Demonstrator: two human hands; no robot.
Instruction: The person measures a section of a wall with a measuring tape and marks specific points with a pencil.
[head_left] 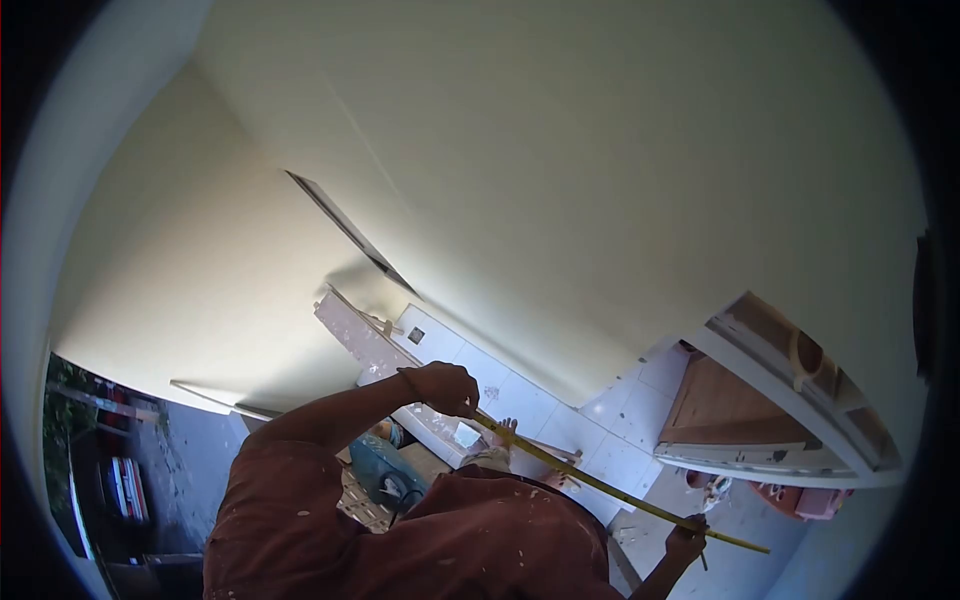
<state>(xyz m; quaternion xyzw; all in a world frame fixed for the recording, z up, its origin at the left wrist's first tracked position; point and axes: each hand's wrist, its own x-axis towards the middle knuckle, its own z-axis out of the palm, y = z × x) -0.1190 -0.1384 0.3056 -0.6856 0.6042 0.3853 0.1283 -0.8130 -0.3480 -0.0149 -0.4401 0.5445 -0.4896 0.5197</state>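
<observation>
Seemingly grasping a yellow strip (622,493), perhaps a measuring tape, near 1 end with the left grip (447,388) and farther along with the right grip (686,540), short of the other end. Apparently at the step of holding it out between 2 grips, probably calling next for steady tension and a straight line. Sharply bent at the left elbow; reaching low and outward on the right. Farther out, facing tiled floor (530,395) and pale wall (600,180)
</observation>
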